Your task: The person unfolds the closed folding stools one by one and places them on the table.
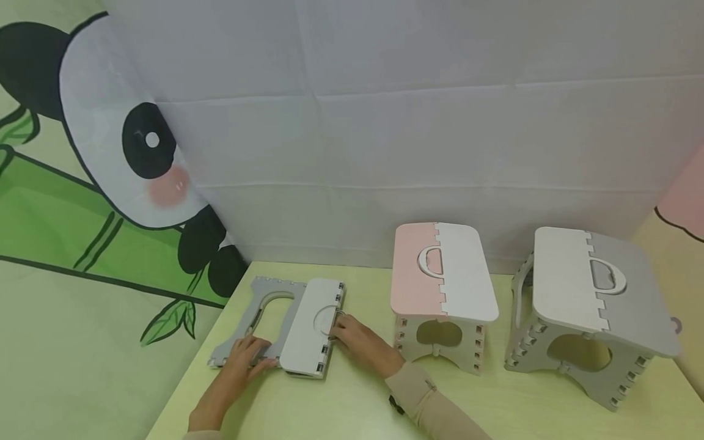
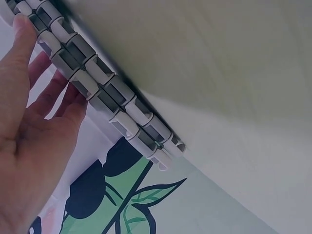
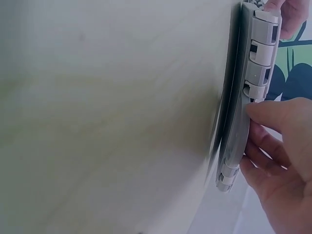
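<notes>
A grey and white folding stool lies folded flat at the left of the table, its white half seat on the right and a grey leg panel on the left. My left hand holds the near edge; in the left wrist view its thumb and fingers lie against a row of interlocking hinge knuckles. With thumb and fingertips my right hand pinches the right edge beside the handle. The right wrist view shows that hinged edge from the side, with the right thumb at its rim.
A pink and white folding stool stands unfolded right of the hands. Farther right is a larger white and grey stool, also upright. Behind the pale yellow table hangs a white sheet; a panda mural covers the left wall.
</notes>
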Demonstrator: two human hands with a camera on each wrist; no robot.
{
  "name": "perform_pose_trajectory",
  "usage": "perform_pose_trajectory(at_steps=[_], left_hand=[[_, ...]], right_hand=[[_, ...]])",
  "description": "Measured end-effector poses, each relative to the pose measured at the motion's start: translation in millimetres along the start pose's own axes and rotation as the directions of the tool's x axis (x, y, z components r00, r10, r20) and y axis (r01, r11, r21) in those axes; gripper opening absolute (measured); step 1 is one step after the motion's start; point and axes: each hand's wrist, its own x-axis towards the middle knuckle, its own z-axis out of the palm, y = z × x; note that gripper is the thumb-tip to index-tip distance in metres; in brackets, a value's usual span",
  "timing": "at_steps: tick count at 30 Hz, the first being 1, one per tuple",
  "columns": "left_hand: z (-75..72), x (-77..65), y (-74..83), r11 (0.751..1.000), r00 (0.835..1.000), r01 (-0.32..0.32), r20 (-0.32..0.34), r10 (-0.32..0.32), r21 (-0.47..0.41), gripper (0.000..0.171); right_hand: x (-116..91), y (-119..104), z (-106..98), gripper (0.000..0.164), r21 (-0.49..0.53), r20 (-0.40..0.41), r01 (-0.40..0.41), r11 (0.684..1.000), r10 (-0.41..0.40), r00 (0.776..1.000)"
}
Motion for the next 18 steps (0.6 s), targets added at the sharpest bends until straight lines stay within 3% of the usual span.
perform_pose_trajectory(at_steps=[10, 18], left_hand=[[0.2, -1.1, 4.9, 1.000, 0.999, 0.029, 0.019, -0.029, -0.012, 0.029], [2.2, -6.4, 6.1, 1.000, 1.000, 0.005, -0.011, -0.005, 0.019, 0.032]], right_hand=[[-3.4, 1.0, 5.0, 0.011, 0.042, -0.065, -0.009, 0.999, 0.012, 0.998], [-5.6, -1.1, 3.8, 0.010, 0.014, -0.067, -0.004, 1.000, 0.005, 0.998]])
